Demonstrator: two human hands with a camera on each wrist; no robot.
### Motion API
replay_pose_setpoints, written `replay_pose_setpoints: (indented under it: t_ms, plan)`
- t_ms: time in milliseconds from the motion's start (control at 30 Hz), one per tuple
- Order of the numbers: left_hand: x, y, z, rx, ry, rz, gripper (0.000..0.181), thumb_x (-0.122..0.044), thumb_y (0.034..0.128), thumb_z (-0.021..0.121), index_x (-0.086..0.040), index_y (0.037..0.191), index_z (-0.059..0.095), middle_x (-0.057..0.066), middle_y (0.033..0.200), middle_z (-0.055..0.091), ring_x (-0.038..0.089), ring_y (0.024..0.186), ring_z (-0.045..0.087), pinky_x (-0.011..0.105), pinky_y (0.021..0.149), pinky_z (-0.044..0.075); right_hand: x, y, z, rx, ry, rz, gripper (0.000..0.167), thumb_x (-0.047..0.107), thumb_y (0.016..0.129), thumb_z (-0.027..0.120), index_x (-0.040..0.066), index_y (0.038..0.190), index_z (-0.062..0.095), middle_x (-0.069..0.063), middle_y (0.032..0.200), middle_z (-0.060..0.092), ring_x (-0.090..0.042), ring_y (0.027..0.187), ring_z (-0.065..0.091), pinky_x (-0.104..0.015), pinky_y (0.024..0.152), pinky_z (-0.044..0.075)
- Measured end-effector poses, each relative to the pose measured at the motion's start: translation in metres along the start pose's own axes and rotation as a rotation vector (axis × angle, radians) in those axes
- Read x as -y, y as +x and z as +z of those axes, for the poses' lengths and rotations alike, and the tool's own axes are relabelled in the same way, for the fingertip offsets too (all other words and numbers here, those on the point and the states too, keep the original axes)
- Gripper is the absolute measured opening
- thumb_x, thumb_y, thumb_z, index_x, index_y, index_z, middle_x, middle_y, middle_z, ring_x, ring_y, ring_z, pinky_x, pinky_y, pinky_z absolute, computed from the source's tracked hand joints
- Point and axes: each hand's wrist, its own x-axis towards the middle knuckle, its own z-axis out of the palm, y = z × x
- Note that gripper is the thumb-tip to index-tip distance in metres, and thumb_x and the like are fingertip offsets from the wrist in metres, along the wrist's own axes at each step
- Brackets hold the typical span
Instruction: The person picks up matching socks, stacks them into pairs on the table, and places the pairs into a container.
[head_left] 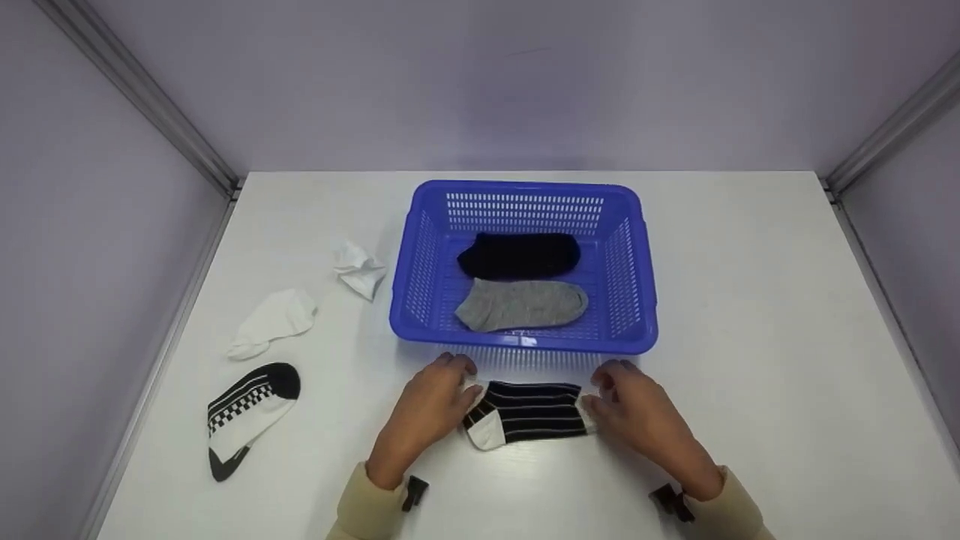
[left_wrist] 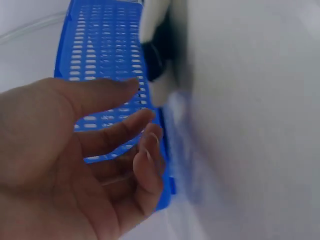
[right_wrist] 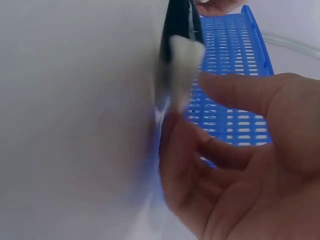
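Note:
A black ankle sock with thin pale stripes and a white heel (head_left: 536, 411) lies sideways on the white table, just in front of the blue basket. My left hand (head_left: 429, 405) is at its left end, thumb and fingers apart in the left wrist view. At the other end is my right hand (head_left: 643, 411). The right wrist view shows the sock's white end (right_wrist: 185, 62) by the right thumb and fingertips, with no clear pinch visible. Inside the basket (head_left: 525, 344) lie a black sock (head_left: 521, 256) and a grey sock (head_left: 525, 304), one behind the other.
On the left of the table (head_left: 757, 322) are a crumpled white sock (head_left: 360, 268), a flatter white sock (head_left: 276, 322) and a black-and-white checkered sock (head_left: 251, 416). Pale panels enclose the table at the back and both sides.

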Motion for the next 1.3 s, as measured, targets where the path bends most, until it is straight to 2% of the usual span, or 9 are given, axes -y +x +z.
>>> replay_pose_setpoints:
  t_ms: [133, 200, 300, 467, 600, 700, 767, 1000, 1300]
  plan:
    - [-0.013, 0.000, 0.003, 0.098, -0.015, 0.112, 0.018, -0.010, 0.0999, 0.069, -0.007, 0.117, 0.071, 0.007, 0.106, 0.071, 0.018, 0.096, 0.068, 0.035, 0.084, 0.058, 0.012, -0.002, 0.007, -0.016, -0.074, -0.137, 0.018, 0.002, 0.091, 0.077, 0.007, 0.105, 0.069, -0.003, 0.096, 0.066, -0.012, 0.087, 0.060, -0.033, 0.077, 0.057]
    - [-0.017, -0.001, 0.007, 0.158, 0.025, 0.158, 0.020, -0.009, 0.0997, 0.069, -0.007, 0.119, 0.072, 0.006, 0.108, 0.071, 0.017, 0.099, 0.069, 0.033, 0.087, 0.059, 0.015, -0.003, 0.013, 0.011, -0.121, -0.183, 0.018, 0.002, 0.090, 0.078, 0.007, 0.105, 0.070, -0.001, 0.094, 0.066, -0.011, 0.087, 0.060, -0.033, 0.076, 0.057]
    - [-0.019, -0.003, 0.011, 0.195, 0.119, 0.179, 0.024, -0.011, 0.0959, 0.074, -0.009, 0.120, 0.072, 0.004, 0.109, 0.068, 0.017, 0.100, 0.066, 0.033, 0.090, 0.058, 0.017, -0.005, 0.021, 0.012, -0.214, -0.202, 0.023, 0.007, 0.087, 0.083, 0.005, 0.105, 0.070, -0.002, 0.093, 0.065, -0.013, 0.086, 0.059, -0.035, 0.076, 0.056]
    - [-0.026, -0.006, 0.009, 0.197, 0.233, 0.173, 0.037, -0.016, 0.0879, 0.085, -0.007, 0.119, 0.068, 0.004, 0.106, 0.063, 0.019, 0.096, 0.061, 0.033, 0.085, 0.056, 0.024, -0.005, 0.022, 0.058, -0.284, -0.144, 0.034, 0.015, 0.086, 0.086, 0.001, 0.110, 0.067, -0.005, 0.094, 0.062, -0.017, 0.088, 0.056, -0.041, 0.079, 0.053]
    - [-0.029, -0.006, 0.006, 0.217, 0.261, 0.182, 0.034, -0.012, 0.0876, 0.084, -0.006, 0.118, 0.069, 0.006, 0.105, 0.066, 0.021, 0.096, 0.065, 0.033, 0.082, 0.057, 0.028, -0.006, 0.019, 0.051, -0.286, -0.201, 0.022, 0.009, 0.089, 0.082, 0.001, 0.105, 0.070, -0.005, 0.092, 0.063, -0.017, 0.088, 0.058, -0.039, 0.078, 0.055]
    - [-0.027, -0.007, 0.005, 0.233, 0.212, 0.161, 0.030, -0.006, 0.0889, 0.081, -0.005, 0.117, 0.070, 0.007, 0.106, 0.069, 0.022, 0.097, 0.069, 0.034, 0.083, 0.059, 0.026, -0.005, 0.018, 0.014, -0.273, -0.261, 0.009, -0.003, 0.089, 0.076, 0.002, 0.097, 0.074, -0.003, 0.088, 0.066, -0.016, 0.085, 0.064, -0.035, 0.076, 0.058]
    - [-0.026, -0.007, 0.005, 0.237, 0.164, 0.138, 0.029, -0.003, 0.0889, 0.079, -0.004, 0.117, 0.070, 0.008, 0.106, 0.070, 0.023, 0.096, 0.070, 0.035, 0.083, 0.059, 0.024, -0.005, 0.017, 0.010, -0.262, -0.272, 0.013, -0.008, 0.088, 0.074, 0.004, 0.092, 0.075, -0.002, 0.086, 0.068, -0.015, 0.084, 0.066, -0.033, 0.075, 0.059]
    - [-0.022, -0.009, 0.005, 0.235, 0.066, 0.059, 0.033, -0.004, 0.0872, 0.081, -0.006, 0.117, 0.067, 0.007, 0.106, 0.066, 0.018, 0.094, 0.063, 0.036, 0.086, 0.056, 0.021, -0.002, 0.019, 0.053, -0.284, -0.241, 0.012, 0.003, 0.086, 0.083, 0.008, 0.093, 0.074, -0.001, 0.087, 0.069, -0.015, 0.082, 0.066, -0.034, 0.075, 0.059]
    - [-0.017, -0.006, 0.005, 0.263, 0.032, 0.028, 0.034, -0.007, 0.0888, 0.081, -0.007, 0.119, 0.066, 0.007, 0.107, 0.065, 0.016, 0.094, 0.059, 0.037, 0.088, 0.055, 0.020, -0.001, 0.018, 0.093, -0.339, -0.257, 0.016, 0.004, 0.087, 0.082, 0.006, 0.097, 0.070, -0.005, 0.089, 0.065, -0.017, 0.081, 0.061, -0.036, 0.073, 0.056]
